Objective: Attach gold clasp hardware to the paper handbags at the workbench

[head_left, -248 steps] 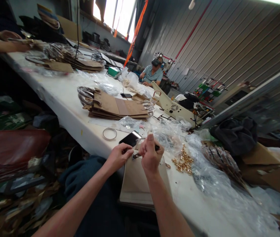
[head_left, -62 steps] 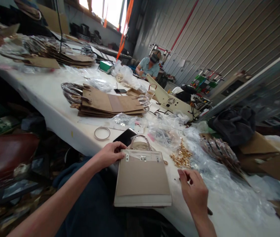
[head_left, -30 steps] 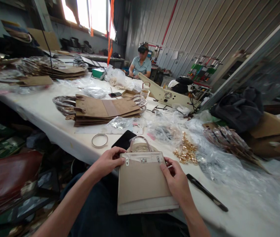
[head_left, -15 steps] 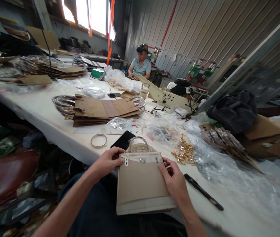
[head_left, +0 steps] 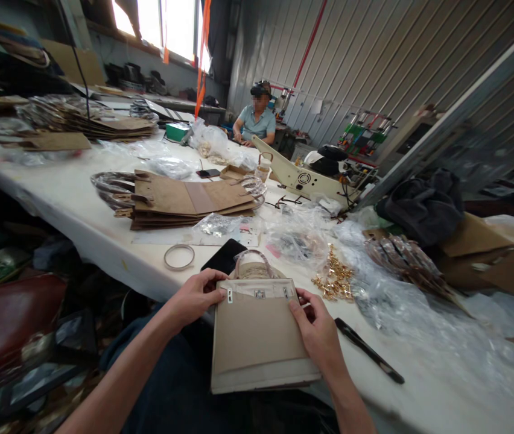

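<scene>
Between my hands is a beige handbag [head_left: 257, 334] with a rounded top handle and small metal fittings along its upper edge. My left hand [head_left: 200, 295] grips its upper left corner, thumb on the front face. On the upper right edge, my right hand [head_left: 314, 325] has its thumb in front and its other fingers around the side. The bag leans over my lap against the table edge. Just beyond it lie a black phone-like slab [head_left: 224, 256] and a roll of tape [head_left: 179, 257]. A dark, slim tool [head_left: 370, 351] rests to the right of my right hand.
A stack of brown bag panels [head_left: 189, 199] with wrapped handles lies on the white table [head_left: 103, 211]. Gold hardware pieces [head_left: 335, 278] are heaped near clear plastic bags [head_left: 411, 307]. A cream machine [head_left: 302, 175] stands farther back, and a person [head_left: 257, 120] sits across the table.
Both hands keep the same hold on the handbag. The whole view has shifted slightly, so things on the table appear a little farther left.
</scene>
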{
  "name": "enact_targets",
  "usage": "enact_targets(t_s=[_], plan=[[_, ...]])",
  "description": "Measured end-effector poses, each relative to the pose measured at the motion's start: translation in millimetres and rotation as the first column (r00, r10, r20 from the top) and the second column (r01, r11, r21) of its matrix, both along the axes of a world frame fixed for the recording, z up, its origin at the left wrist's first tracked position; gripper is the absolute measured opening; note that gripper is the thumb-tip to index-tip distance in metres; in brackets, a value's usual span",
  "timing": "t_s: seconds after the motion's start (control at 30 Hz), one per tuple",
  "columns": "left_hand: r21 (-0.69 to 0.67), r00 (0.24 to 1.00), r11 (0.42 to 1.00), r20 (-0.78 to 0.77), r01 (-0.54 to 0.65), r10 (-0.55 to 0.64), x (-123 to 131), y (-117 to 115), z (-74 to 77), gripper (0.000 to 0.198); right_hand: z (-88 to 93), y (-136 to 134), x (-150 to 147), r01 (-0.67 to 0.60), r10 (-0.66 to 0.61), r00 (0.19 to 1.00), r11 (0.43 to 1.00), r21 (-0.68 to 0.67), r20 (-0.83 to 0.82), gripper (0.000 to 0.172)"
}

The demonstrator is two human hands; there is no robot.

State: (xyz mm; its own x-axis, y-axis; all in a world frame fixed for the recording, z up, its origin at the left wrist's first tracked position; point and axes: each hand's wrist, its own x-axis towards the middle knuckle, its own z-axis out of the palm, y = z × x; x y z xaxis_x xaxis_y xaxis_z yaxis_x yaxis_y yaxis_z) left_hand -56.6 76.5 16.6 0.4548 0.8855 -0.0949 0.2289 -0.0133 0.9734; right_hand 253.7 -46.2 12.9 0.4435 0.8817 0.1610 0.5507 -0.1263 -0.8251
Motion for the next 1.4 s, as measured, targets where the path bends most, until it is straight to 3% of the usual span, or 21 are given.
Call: enact_targets(t_s=[1.03,1.4], plan=[[0.016,1.0,1.0,0.002,-0.016,0.016,1.5,0.0,-1.9,0.055,-1.3,0.1,-0.3,0.015,-0.014,1.0,1.0,-0.017,0.017,0.071],[0.02,1.0,0.999,0.008,-0.029,0.029,1.2,-0.3,-2.8,0.052,0.0,-0.3,-1.0,0.009,-0.008,1.0,1.0,-0.022,0.029,0.067]])
